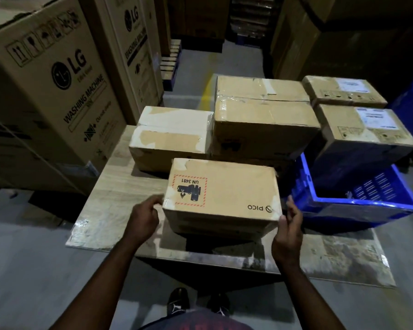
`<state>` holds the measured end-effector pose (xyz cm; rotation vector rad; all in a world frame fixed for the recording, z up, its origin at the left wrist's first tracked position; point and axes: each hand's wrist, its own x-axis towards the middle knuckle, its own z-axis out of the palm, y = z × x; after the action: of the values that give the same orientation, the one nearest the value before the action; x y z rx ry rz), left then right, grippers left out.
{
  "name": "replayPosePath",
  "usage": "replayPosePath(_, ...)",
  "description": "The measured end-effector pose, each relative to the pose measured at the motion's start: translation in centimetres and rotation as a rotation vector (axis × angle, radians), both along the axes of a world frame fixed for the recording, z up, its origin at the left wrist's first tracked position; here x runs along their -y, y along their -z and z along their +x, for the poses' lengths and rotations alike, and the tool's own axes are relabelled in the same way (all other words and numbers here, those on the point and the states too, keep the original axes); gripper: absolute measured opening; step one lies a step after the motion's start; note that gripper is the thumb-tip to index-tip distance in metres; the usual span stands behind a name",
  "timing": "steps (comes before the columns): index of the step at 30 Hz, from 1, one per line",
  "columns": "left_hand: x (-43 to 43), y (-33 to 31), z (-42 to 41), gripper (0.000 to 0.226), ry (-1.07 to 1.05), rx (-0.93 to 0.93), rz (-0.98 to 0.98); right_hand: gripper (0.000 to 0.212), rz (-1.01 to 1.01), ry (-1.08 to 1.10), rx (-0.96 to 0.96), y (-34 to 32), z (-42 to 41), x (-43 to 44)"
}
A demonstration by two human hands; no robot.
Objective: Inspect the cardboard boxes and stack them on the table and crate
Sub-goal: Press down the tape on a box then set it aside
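A cardboard box marked PICO and UN 3481 point(224, 194) hangs just above the near part of the wooden table point(110, 194), casting a shadow below. My left hand point(142, 219) grips its near left corner. My right hand point(289, 225) pinches the near right corner with thumb and fingers. Behind it on the table lie a flat taped box point(169, 139) and a taller stack of boxes point(262, 115). Two labelled boxes point(365, 126) stand on the blue crate point(365, 206) at the right.
Tall LG washing machine cartons point(48, 91) stand close on the left. More large cartons wall in the back and right, with a grey floor aisle point(224, 60) between. My shoes point(178, 303) are at the table's near edge.
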<state>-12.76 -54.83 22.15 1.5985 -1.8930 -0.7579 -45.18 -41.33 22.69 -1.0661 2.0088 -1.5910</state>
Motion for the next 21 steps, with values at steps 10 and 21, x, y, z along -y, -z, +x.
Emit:
replayPosePath(10,2.0,-4.0,-8.3,0.063,0.435,0.548,-0.133,0.061,0.398,-0.595,-0.960,-2.5,3.4,8.8)
replayPosePath(21,2.5,-2.9,-7.1,0.078,0.394,0.590,-0.146,0.075,0.565,-0.545,-0.916,-2.8,2.2,9.1)
